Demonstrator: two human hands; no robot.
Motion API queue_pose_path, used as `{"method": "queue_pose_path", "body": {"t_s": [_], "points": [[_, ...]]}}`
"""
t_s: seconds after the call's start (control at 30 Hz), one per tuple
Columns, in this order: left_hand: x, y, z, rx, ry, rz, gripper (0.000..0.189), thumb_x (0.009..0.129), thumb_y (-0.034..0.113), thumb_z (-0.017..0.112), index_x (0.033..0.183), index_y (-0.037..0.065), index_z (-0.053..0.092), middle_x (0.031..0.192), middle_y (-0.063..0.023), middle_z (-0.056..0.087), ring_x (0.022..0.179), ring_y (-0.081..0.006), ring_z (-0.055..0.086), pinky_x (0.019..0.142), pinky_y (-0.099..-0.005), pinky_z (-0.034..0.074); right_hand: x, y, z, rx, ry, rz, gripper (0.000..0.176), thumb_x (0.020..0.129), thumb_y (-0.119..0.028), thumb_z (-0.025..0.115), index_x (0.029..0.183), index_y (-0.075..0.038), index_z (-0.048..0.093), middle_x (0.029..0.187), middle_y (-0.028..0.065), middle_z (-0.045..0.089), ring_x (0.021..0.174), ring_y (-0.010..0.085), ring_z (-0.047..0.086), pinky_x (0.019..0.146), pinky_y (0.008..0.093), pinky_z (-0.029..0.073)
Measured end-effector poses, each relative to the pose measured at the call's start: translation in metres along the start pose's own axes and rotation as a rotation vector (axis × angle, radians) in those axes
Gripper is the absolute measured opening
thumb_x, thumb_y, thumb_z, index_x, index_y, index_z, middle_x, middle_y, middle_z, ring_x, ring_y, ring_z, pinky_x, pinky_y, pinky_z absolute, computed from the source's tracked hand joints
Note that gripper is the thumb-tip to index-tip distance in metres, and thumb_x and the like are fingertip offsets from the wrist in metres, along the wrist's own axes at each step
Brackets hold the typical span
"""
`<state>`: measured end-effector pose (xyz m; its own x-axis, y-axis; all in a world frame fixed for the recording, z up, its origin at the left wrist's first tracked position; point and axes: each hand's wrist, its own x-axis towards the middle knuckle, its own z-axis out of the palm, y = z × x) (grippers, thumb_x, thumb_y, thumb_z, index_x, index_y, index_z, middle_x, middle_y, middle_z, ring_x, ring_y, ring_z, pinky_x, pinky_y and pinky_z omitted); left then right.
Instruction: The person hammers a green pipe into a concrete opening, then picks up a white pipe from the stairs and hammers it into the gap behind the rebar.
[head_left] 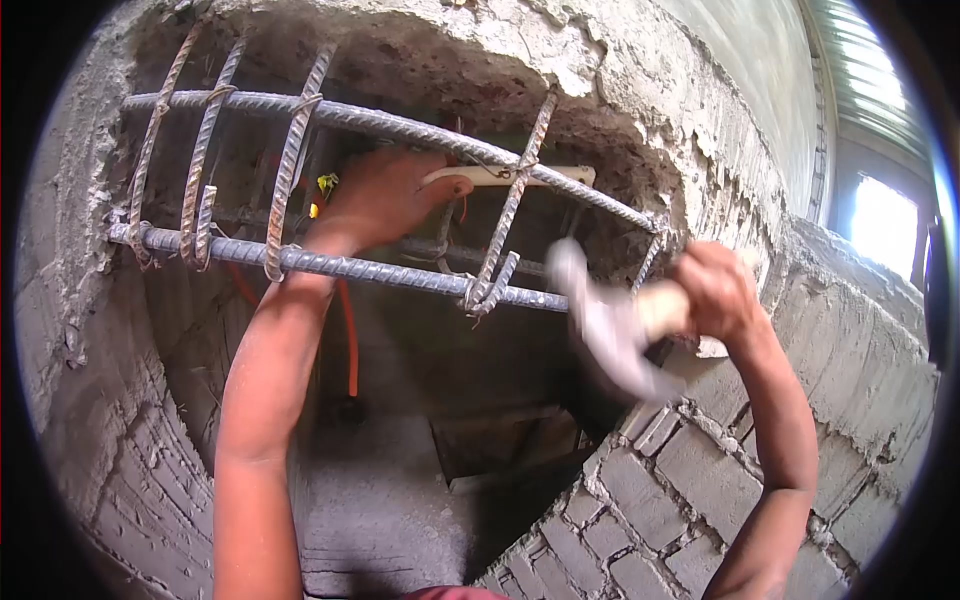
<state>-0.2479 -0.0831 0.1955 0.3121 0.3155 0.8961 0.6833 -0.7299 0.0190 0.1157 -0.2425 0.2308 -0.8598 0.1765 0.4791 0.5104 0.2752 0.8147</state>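
My right hand (712, 290) is closed round the light wooden handle of a claw hammer (612, 335), its metal head smeared by motion in front of the opening. My left hand (385, 195) reaches in behind the rebar cage and grips a pale straight bar (485, 177), with the thumb along it. The bar points right, its far end near the broken concrete (640, 150). Its exact kind I cannot make out. Ribbed lengthwise rebar (390, 268) crosses in front of my left forearm, and bent stirrups (292, 180) are wired to it.
Rough concrete (600, 60) overhangs the opening along the top. An orange tube (350, 340) hangs below the rebar. At the lower right rises a brick wall (640, 490). A small yellow thing (326, 184) sits beside my left wrist.
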Motion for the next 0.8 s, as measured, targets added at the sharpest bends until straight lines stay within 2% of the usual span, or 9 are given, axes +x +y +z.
{"method": "queue_pose_path", "body": {"t_s": [0.03, 0.13, 0.3, 0.37, 0.43, 0.53, 0.63, 0.7, 0.8], "points": [[0.000, 0.003, -0.002, 0.027, 0.002, -0.022, 0.050, 0.092, 0.059, 0.050, 0.096, 0.014, 0.070, 0.090, -0.0149, 0.069, 0.090, -0.0379, 0.065, 0.080, -0.0498, 0.049, 0.001, 0.003, -0.001, 0.022, -0.066, 0.207, 0.056, 0.081, -0.061, 0.067, 0.071, -0.008, 0.052, 0.062, 0.0053, 0.045, 0.051, 0.0214, 0.050, 0.046, 0.0390, 0.043], [-0.001, 0.009, -0.008, 0.059, 0.000, -0.065, 0.049, 0.092, 0.059, 0.051, 0.097, 0.014, 0.070, 0.090, -0.0144, 0.070, 0.090, -0.0380, 0.065, 0.080, -0.0498, 0.049, -0.002, -0.014, -0.010, 0.014, -0.148, 0.150, 0.055, 0.082, -0.060, 0.067, 0.070, -0.009, 0.050, 0.063, 0.0052, 0.046, 0.053, 0.0222, 0.052, 0.050, 0.0406, 0.044], [-0.002, 0.010, -0.009, 0.049, -0.051, -0.097, 0.050, 0.091, 0.060, 0.052, 0.100, 0.014, 0.071, 0.091, -0.0144, 0.070, 0.091, -0.0384, 0.065, 0.080, -0.0498, 0.049, 0.000, -0.023, -0.022, 0.060, -0.095, -0.144, 0.036, 0.076, -0.042, 0.066, 0.067, -0.013, 0.046, 0.061, 0.0017, 0.036, 0.051, 0.0174, 0.046, 0.047, 0.0364, 0.037], [-0.001, 0.011, -0.009, 0.051, -0.034, -0.089, 0.049, 0.090, 0.060, 0.053, 0.102, 0.016, 0.071, 0.092, -0.0145, 0.070, 0.092, -0.0379, 0.065, 0.080, -0.0496, 0.049, -0.006, -0.004, -0.018, 0.005, -0.080, -0.159, 0.042, 0.074, -0.045, 0.073, 0.069, -0.008, 0.053, 0.061, 0.0034, 0.039, 0.050, 0.0219, 0.045, 0.048, 0.0372, 0.036], [0.000, 0.008, -0.005, 0.032, -0.001, -0.077, 0.049, 0.090, 0.060, 0.053, 0.100, 0.016, 0.071, 0.091, -0.0146, 0.070, 0.091, -0.0380, 0.065, 0.080, -0.0497, 0.049, -0.002, 0.012, -0.010, -0.015, -0.157, 0.193, 0.050, 0.081, -0.056, 0.069, 0.074, -0.009, 0.052, 0.063, 0.0053, 0.046, 0.053, 0.0223, 0.051, 0.048, 0.0396, 0.043], [0.002, 0.004, -0.001, 0.015, 0.027, -0.057, 0.048, 0.090, 0.059, 0.054, 0.099, 0.015, 0.072, 0.089, -0.0147, 0.070, 0.089, -0.0384, 0.065, 0.079, -0.0498, 0.049, 0.002, 0.009, -0.020, -0.111, -0.210, 0.183, 0.056, 0.082, -0.063, 0.064, 0.077, -0.008, 0.054, 0.063, 0.0070, 0.048, 0.053, 0.0242, 0.054, 0.050, 0.0419, 0.045], [0.000, 0.003, 0.000, 0.026, 0.049, -0.031, 0.048, 0.090, 0.059, 0.055, 0.097, 0.014, 0.072, 0.088, -0.0145, 0.070, 0.087, -0.0387, 0.066, 0.077, -0.0495, 0.050, 0.000, -0.011, -0.029, -0.017, -0.138, -0.013, 0.059, 0.081, -0.067, 0.062, 0.072, -0.010, 0.050, 0.063, 0.0040, 0.044, 0.052, 0.0201, 0.050, 0.048, 0.0384, 0.041], [0.002, 0.003, -0.001, 0.042, 0.083, -0.006, 0.048, 0.090, 0.059, 0.055, 0.096, 0.014, 0.072, 0.087, -0.0144, 0.070, 0.086, -0.0387, 0.066, 0.077, -0.0493, 0.050, 0.002, -0.019, -0.036, 0.010, -0.133, -0.086, 0.058, 0.079, -0.063, 0.067, 0.071, -0.008, 0.048, 0.063, 0.0067, 0.042, 0.052, 0.0264, 0.050, 0.049, 0.0398, 0.041], [0.001, 0.003, 0.001, 0.053, 0.106, 0.003, 0.048, 0.090, 0.058, 0.055, 0.092, 0.012, 0.071, 0.085, -0.0148, 0.069, 0.086, -0.0384, 0.066, 0.075, -0.0493, 0.050, 0.001, 0.006, -0.012, 0.126, -0.143, 0.276, 0.052, 0.082, -0.054, 0.069, 0.075, -0.005, 0.051, 0.063, 0.0124, 0.049, 0.058, 0.0336, 0.056, 0.054, 0.0447, 0.045]]}}
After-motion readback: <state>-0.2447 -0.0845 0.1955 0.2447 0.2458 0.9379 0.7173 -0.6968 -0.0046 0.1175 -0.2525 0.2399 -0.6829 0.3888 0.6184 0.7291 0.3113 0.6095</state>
